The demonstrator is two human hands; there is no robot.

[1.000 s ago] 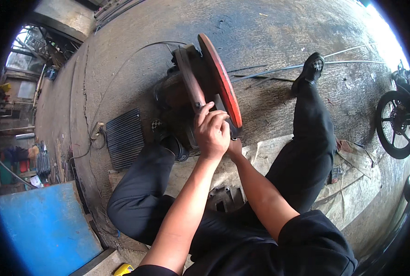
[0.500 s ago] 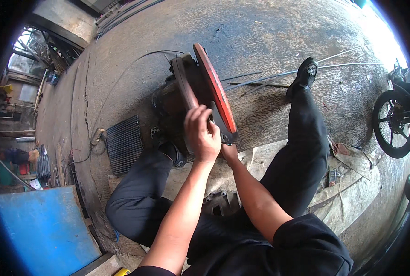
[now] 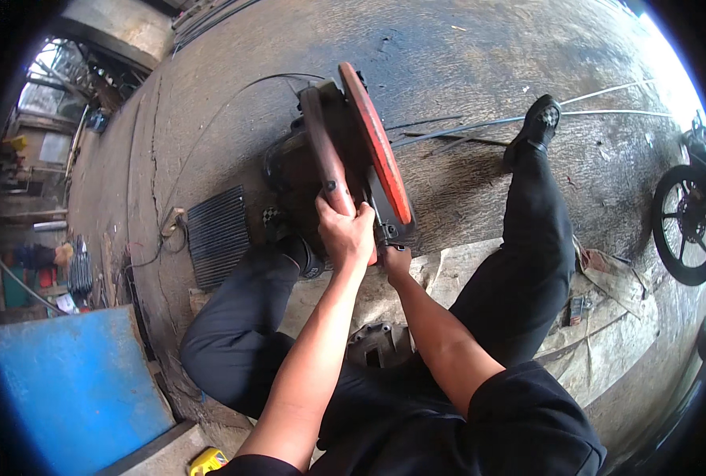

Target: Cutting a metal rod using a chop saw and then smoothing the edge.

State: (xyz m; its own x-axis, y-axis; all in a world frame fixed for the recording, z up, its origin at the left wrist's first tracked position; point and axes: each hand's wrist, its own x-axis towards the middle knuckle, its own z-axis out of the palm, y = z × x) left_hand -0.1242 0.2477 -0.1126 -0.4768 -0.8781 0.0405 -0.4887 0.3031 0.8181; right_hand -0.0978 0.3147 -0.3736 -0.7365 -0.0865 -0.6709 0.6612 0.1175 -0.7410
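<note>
A cut-off saw (image 3: 289,163) with a red wheel guard (image 3: 375,143) stands on the floor between my legs. My left hand (image 3: 346,236) is closed around the saw's long, worn reddish handle (image 3: 325,151), with the thumb lying along it. Just right of it, my right hand (image 3: 397,260) is closed low by the metal clamp end (image 3: 388,232), below the guard's near tip. Whatever my right fingers hold is mostly hidden. A grey metal casting (image 3: 378,346) lies close to my body, below both forearms.
Left of the saw lies a ribbed dark panel (image 3: 218,238). Thin metal rods (image 3: 480,129) stretch to the right past my shoe. A cloth sheet (image 3: 614,341) covers floor at right, near a black spoked wheel (image 3: 680,224). A blue board (image 3: 79,389) occupies the lower left.
My left hand, blurred with its fingers partly raised at the handle before, now wraps around it. The right hand stays by the clamp end. The whole view has shifted slightly.
</note>
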